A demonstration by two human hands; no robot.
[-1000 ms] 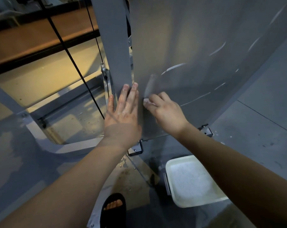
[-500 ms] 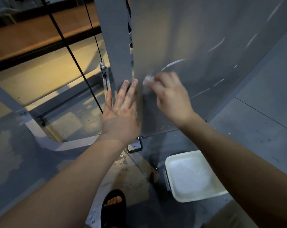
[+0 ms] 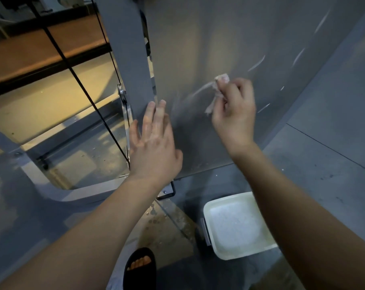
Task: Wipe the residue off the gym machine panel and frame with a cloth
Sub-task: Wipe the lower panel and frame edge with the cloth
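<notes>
Two bare hands on a grey machine panel [image 3: 229,38], left hand [image 3: 155,143] pressed flat with fingers straight, right hand [image 3: 234,111] pinching a crumpled cloth [image 3: 218,88] against it, white tub [image 3: 238,225] below.

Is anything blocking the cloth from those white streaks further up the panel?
Nothing visible. The right hand holds the cloth on the bare panel; the streaks lie open above and right. The left hand rests lower left, clear of them.

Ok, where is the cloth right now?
In the head view, right of centre: the cloth is pinched by the right hand against the grey panel, over a curved white streak, above and right of the left hand.
</notes>
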